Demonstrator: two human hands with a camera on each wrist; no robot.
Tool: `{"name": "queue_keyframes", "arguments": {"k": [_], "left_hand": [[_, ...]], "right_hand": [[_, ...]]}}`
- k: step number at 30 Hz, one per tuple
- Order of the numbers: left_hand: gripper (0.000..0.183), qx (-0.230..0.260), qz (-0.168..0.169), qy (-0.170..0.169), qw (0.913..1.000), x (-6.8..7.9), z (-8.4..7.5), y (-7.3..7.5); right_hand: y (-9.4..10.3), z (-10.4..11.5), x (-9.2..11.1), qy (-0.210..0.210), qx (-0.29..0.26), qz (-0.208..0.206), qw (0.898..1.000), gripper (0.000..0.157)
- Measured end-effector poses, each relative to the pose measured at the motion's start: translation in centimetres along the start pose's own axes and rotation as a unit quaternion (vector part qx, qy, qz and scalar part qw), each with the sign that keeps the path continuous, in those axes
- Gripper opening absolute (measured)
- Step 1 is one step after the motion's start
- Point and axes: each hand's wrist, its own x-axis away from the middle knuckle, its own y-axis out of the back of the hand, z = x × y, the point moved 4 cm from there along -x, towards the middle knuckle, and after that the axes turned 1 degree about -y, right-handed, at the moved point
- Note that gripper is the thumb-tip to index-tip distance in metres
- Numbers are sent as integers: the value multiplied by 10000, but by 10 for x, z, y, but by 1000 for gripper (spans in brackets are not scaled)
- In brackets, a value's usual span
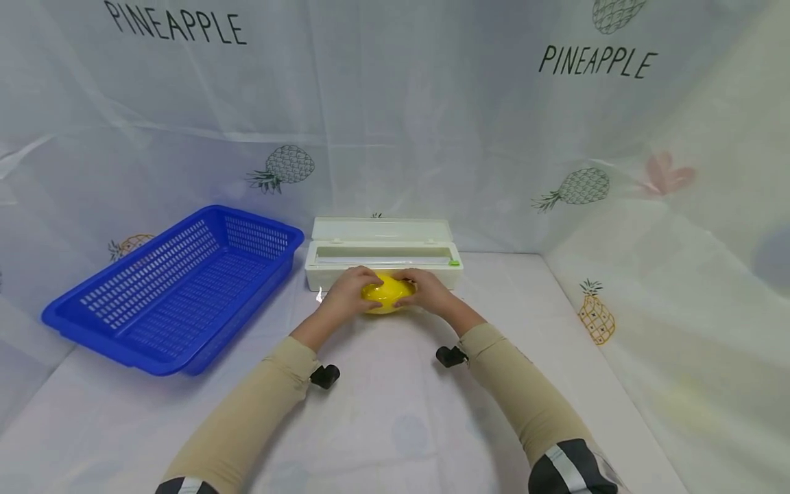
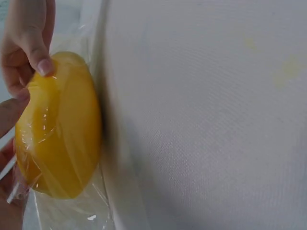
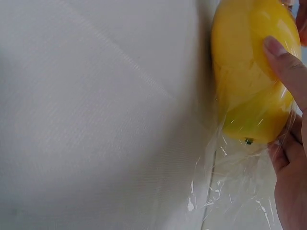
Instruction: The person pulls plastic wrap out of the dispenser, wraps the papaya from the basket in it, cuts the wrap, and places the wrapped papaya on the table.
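Observation:
An oblong, glossy yellow fruit (image 1: 387, 293) with a greenish end and a small dark stem lies between my hands. Clear plastic film (image 3: 240, 177) clings to it and trails in creases past the stem end. My left hand (image 1: 350, 293) grips one end, thumb on the near side. The other end is held by my right hand (image 1: 434, 293), its thumb (image 3: 290, 67) pressed on the film-covered skin. Right behind the fruit stands a white cling film dispenser (image 1: 321, 280), lid raised, with a film roll inside and a green slider (image 1: 455, 263) at its right.
To the left, a blue plastic basket (image 1: 185, 357) with slotted sides sits at a slant on the white-covered table (image 1: 382, 425). A pineapple-print sheet (image 1: 395, 103) hangs behind and along the right side. Small black cameras (image 1: 325, 376) are strapped at both wrists.

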Motion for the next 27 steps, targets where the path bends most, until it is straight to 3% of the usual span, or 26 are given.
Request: {"name": "queue_keyframes", "arguments": {"k": [4, 10, 17, 22, 27], "left_hand": [[61, -66, 88, 309, 9995, -4, 9, -7], [72, -114, 122, 299, 9994, -3, 14, -13], [73, -217, 109, 339, 9991, -2, 16, -14], [74, -375, -79, 438, 9983, -1, 19, -11], [72, 145, -222, 538, 9982, 1, 24, -10]], "right_hand": [[0, 1, 1, -17, -183, -49, 9998, 61], [1, -1, 9, -73, -516, -141, 9985, 64], [4, 8, 26, -228, -592, -1136, 9915, 50], [-8, 12, 30, -421, -873, -1370, 9858, 47], [-15, 9, 27, -385, -802, -1460, 9853, 51]]}}
